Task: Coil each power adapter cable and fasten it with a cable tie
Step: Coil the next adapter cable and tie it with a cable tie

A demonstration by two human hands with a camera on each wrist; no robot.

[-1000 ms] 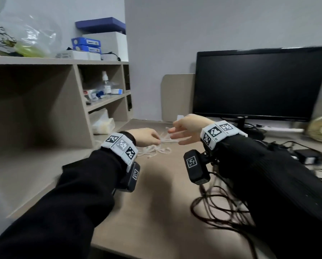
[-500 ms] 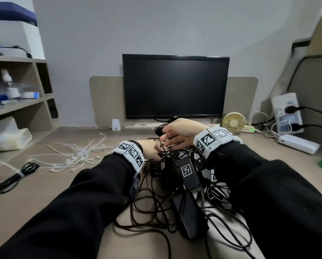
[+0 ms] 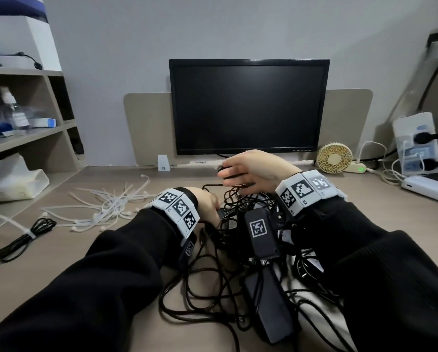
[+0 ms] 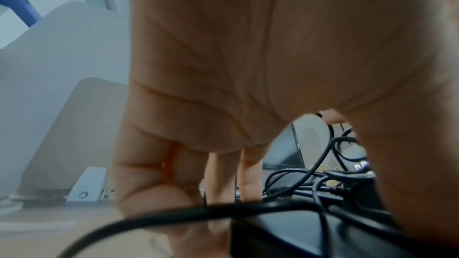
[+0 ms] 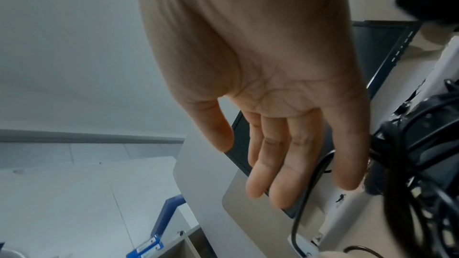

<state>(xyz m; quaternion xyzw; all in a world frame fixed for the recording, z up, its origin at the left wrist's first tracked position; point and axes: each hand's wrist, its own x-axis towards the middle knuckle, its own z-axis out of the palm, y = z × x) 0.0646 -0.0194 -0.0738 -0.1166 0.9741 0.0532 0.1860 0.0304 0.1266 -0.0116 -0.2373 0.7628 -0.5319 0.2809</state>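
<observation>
Beige wooden desk (image 3: 47, 255) up against a pale grey wall, black flat monitor (image 3: 248, 105) dark at twelve o'clock. Dead centre: tangled heap of black power adapter cables (image 3: 213, 283), with a long black adapter brick (image 3: 266, 303) lying at six o'clock of the heap. Left hand (image 3: 207, 207) down at the heap's ten o'clock edge; in the left wrist view, fingers (image 4: 223, 174) pointing straight down, close together, tips on the desk just behind one thick black cable (image 4: 174, 215) crossing in front. Nothing visibly gripped there. Right hand (image 3: 253, 171) raised over the heap's twelve o'clock side, a thin black strand passing by its fingertips; in the right wrist view, fingers (image 5: 280, 164) straight and side by side, palm bare, cables just off at three o'clock of the little finger. Over at nine o'clock, loose pile of white plastic cable ties (image 3: 106, 204); at eight o'clock, one coiled black cable already cinched with a white tie (image 3: 19, 240). Shelf unit (image 3: 35, 138) at ten o'clock holding a clear spray bottle (image 3: 14, 110) and small blue-and-white boxes (image 3: 43, 122).
</observation>
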